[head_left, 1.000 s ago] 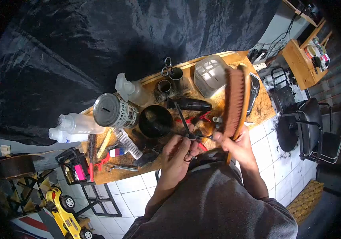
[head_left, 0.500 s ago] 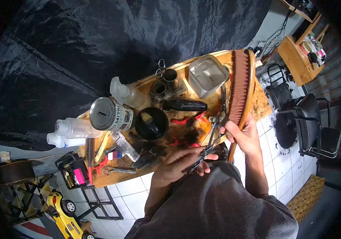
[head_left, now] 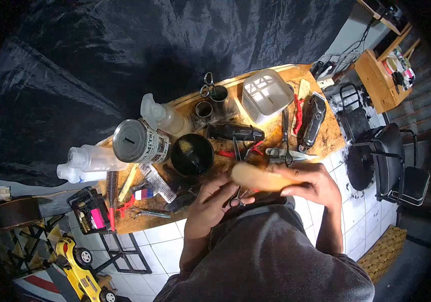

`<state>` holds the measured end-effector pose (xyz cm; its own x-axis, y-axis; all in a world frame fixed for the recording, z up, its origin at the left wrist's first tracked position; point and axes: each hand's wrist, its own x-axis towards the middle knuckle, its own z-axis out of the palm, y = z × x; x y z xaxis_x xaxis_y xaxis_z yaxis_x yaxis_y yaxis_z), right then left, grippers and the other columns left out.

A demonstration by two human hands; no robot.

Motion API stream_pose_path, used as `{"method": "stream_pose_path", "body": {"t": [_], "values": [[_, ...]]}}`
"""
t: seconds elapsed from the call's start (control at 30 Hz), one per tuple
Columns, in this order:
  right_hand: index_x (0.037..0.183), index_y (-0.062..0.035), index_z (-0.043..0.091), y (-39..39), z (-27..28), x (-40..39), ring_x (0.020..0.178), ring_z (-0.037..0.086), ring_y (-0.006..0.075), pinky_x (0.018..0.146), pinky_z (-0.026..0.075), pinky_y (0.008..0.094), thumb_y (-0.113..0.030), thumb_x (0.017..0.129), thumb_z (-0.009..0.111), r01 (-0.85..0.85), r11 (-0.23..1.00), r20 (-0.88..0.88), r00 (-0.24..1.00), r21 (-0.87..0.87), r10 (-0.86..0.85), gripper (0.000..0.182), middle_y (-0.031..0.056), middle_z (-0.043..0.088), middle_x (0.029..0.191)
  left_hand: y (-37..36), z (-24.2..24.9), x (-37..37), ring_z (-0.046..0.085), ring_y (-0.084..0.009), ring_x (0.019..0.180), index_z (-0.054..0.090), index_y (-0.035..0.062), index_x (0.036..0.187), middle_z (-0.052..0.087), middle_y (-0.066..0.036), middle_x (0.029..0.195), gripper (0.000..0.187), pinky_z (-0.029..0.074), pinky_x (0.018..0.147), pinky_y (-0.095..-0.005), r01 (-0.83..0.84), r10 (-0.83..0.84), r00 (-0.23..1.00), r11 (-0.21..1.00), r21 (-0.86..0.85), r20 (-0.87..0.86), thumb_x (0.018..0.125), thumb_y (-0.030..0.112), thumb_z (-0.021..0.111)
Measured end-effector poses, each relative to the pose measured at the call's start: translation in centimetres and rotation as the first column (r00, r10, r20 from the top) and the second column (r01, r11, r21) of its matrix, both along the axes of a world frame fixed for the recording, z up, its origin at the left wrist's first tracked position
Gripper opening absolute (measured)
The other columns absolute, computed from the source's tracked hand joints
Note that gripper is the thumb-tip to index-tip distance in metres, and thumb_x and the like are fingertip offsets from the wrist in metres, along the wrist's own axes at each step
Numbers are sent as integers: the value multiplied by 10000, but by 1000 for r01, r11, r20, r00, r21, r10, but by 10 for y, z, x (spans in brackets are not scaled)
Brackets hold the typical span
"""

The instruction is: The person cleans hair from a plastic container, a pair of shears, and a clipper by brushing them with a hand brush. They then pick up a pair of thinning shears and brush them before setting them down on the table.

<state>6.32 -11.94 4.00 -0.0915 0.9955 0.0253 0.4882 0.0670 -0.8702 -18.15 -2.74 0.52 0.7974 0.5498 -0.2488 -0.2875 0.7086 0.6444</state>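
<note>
My right hand [head_left: 318,183] grips the wooden brush [head_left: 260,178], which is blurred and lies level over the table's front edge; its bristles do not show. My left hand [head_left: 211,204] is at the brush's left end, with scissors [head_left: 237,150] in its fingers, blades pointing up toward a black clipper [head_left: 235,132]. Beyond my hands are a black bowl [head_left: 192,155] and a clear square container [head_left: 267,95]. Another pair of scissors [head_left: 286,133] lies above my right hand, beside a black and silver clipper [head_left: 314,121].
A tin can [head_left: 140,142], a spray bottle [head_left: 162,118], clear bottles [head_left: 97,160] and combs [head_left: 157,184] stand or lie on the wooden table's [head_left: 333,132] left half. Black chairs [head_left: 389,161] are at the right. A yellow toy car [head_left: 79,269] is at lower left.
The brush has swung from upright at the right down to level between my hands, uncovering the clipper and red item at the table's right. The scissors in my left hand now point more upward.
</note>
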Motion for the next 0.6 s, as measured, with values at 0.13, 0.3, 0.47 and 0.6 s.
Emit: {"method": "stream_pose_path", "body": {"t": [0.13, 0.3, 0.47, 0.6], "values": [[1175, -20, 611, 13, 11, 4, 762, 643, 224, 713, 494, 333, -124, 739, 736, 408, 909, 188, 889, 83, -417, 465, 152, 673, 882, -1, 16, 0, 501, -223, 1187, 332, -2, 1391, 436, -138, 1373, 429, 509, 889, -344, 57, -57, 992, 998, -2, -113, 979, 93, 404], [1172, -1, 606, 4, -2, 23, 799, 655, 223, 709, 492, 310, -122, 745, 752, 211, 950, -24, 977, 229, -211, 467, 178, 676, 930, 0, 14, 3, 512, -234, 1169, 355, -2, 1380, 467, -155, 1336, 419, 518, 879, -352, 79, -79, 992, 997, 2, -102, 977, 99, 414], [1120, -5, 640, 10, 16, 15, 876, 661, 213, 787, 493, 318, -125, 699, 778, -59, 997, 3, 998, -57, 59, 459, 145, 683, 990, -3, 1, -3, 541, -215, 1131, 361, -5, 1377, 490, -137, 1316, 425, 524, 842, -327, 87, -88, 993, 996, -5, -81, 978, 123, 429], [1153, 25, 603, 10, 10, 17, 933, 652, 195, 835, 495, 325, -126, 767, 730, 438, 897, 128, 888, 59, -442, 434, 177, 668, 1038, -3, 12, -4, 545, -210, 1128, 355, -5, 1381, 500, -145, 1302, 428, 515, 846, -314, 99, -93, 981, 995, 24, -168, 977, 117, 427]]}}
